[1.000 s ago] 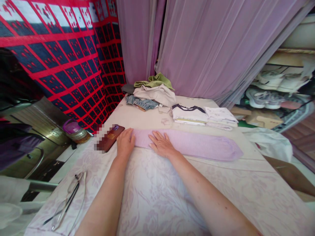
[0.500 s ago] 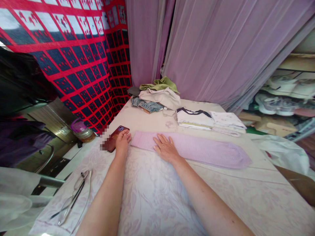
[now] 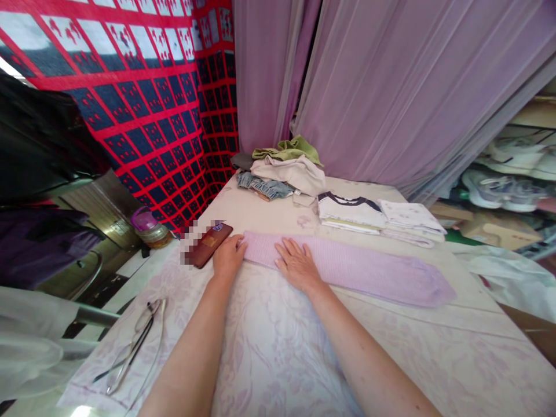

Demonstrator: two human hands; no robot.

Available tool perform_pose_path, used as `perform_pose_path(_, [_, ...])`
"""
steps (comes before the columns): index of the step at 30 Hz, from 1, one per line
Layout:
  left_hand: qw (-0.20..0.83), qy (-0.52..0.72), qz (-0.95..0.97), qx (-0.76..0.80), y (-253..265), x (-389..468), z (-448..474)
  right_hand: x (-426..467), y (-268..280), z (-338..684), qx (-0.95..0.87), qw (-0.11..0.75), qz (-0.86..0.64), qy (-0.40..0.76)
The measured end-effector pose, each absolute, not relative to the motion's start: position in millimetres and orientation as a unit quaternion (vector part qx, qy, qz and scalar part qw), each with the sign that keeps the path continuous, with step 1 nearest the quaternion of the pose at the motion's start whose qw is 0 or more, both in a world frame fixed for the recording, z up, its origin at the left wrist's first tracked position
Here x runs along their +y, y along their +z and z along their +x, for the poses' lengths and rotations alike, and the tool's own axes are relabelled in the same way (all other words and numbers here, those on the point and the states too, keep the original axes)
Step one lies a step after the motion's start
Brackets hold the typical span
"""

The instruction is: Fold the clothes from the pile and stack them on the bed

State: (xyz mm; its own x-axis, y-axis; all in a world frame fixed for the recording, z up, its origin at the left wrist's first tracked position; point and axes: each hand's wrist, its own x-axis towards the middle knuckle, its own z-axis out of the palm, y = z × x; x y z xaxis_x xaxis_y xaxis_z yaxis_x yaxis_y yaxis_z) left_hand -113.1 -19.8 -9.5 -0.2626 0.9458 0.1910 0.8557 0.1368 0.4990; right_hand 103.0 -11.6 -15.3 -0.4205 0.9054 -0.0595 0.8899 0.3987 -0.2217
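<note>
A lilac ribbed knit garment (image 3: pixel 369 266), folded into a long strip, lies across the cloth-covered surface (image 3: pixel 269 336). At its left end is my left hand (image 3: pixel 228 256), thumb and fingers closed on the edge. My right hand (image 3: pixel 299 266) rests flat on the strip left of its middle, fingers spread. The rounded right end of the garment lies free. Just left of my left hand is a phone in a dark red case (image 3: pixel 211 244), partly covered by a blurred patch.
Folded clothes (image 3: pixel 350 211) and white folded pieces (image 3: pixel 410 220) lie behind the strip. A loose clothes heap (image 3: pixel 289 168) sits further back. Glasses (image 3: pixel 134 347) are at the front left. A purple-lidded jar (image 3: pixel 150 229) stands beyond the left edge; shoes (image 3: pixel 499 191) are on the right.
My left hand has moved from beside the phone to the garment's left end and closed on its edge. The right hand stays flat on the garment. The view has shifted slightly.
</note>
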Motion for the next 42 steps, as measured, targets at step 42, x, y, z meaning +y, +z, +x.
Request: perform_pose_path(42, [0.066, 0.084, 0.741, 0.663, -24.5, -16.0, -109.6, -11.3, -3.3, 186.1, -0.740, 0.043, -0.668, 0.061])
